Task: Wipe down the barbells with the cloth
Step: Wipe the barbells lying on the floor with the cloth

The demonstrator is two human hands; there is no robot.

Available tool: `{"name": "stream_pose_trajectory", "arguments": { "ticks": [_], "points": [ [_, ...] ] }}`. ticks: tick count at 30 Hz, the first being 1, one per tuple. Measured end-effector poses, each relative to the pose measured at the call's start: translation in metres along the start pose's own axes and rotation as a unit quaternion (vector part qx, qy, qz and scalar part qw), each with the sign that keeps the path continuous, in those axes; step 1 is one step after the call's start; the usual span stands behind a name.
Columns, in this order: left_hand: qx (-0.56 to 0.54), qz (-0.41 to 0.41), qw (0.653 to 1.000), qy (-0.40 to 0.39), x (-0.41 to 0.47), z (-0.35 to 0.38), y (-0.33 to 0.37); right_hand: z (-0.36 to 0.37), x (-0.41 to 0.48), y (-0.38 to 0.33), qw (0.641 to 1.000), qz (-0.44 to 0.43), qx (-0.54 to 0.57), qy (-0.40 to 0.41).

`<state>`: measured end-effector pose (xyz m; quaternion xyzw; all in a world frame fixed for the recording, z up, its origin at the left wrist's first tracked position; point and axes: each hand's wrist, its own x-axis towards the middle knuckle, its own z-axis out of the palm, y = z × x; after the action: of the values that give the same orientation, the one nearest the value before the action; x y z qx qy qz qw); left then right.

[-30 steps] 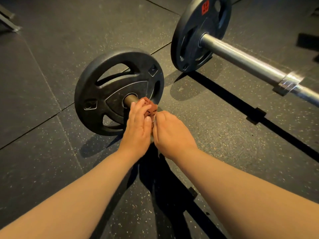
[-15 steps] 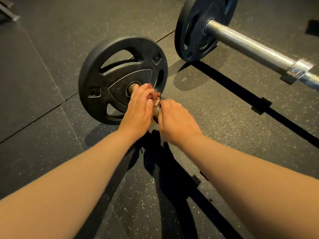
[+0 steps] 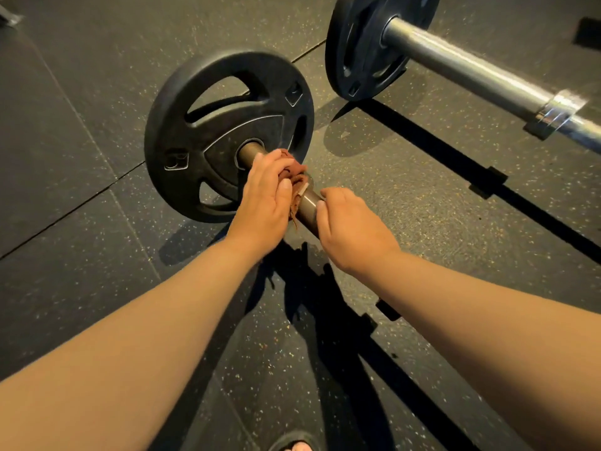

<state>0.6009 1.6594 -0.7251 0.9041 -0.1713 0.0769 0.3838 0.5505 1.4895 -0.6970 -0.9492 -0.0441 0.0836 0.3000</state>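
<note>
- Wiping the near barbell at its sleeve end, just outside the black plate, which stands on the speckled rubber floor.
- My left hand has its fingers curled over the bunched reddish cloth and presses it onto the top of the sleeve, close to the plate's hub.
- My right hand grips the bare tip of the sleeve, thumb and fingers wrapped round the steel, just beside the cloth's trailing edge.
- The cloth is soft and light and crumples easily. I judge it is best taken wadded in the palm and wrapped round the bar.
- The bar looks stiff, heavy and smooth. Resting on a round plate, it may roll under the rubbing, so a firm hold at the tip should steady it.
- The far barbell lies well apart on the floor, with no hand on it.
</note>
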Motion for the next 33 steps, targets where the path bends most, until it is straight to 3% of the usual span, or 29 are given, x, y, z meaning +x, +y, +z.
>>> {"name": "stream_pose_trajectory", "arguments": {
  "ticks": [5,11,15,18,24,28,33],
  "points": [
    [-0.017,-0.046,0.999,0.017,-0.019,0.028,0.035,0.001,0.002,-0.003,1.0,0.005,0.018,0.018],
    [0.006,0.003,1.0,-0.009,-0.026,0.011,0.013,0.006,0.002,-0.002,0.999,-0.011,-0.003,0.038],
    [0.012,-0.062,0.995,0.071,0.01,-0.008,-0.009,0.008,0.005,-0.001,0.999,-0.009,-0.022,0.031],
    [-0.006,-0.065,0.995,0.081,0.015,-0.004,0.003,0.007,0.007,-0.001,0.999,-0.011,-0.018,0.032],
    [0.009,0.006,1.0,0.023,-0.018,0.012,0.019,0.01,0.007,-0.001,0.999,-0.032,-0.021,0.03],
    [-0.017,-0.075,0.997,0.03,0.016,-0.002,0.0,0.009,0.008,-0.002,0.999,-0.023,-0.029,0.03],
    [-0.054,-0.091,0.993,0.052,-0.018,0.025,0.036,0.006,0.005,-0.002,0.999,0.001,0.002,0.041]
  ]
}}
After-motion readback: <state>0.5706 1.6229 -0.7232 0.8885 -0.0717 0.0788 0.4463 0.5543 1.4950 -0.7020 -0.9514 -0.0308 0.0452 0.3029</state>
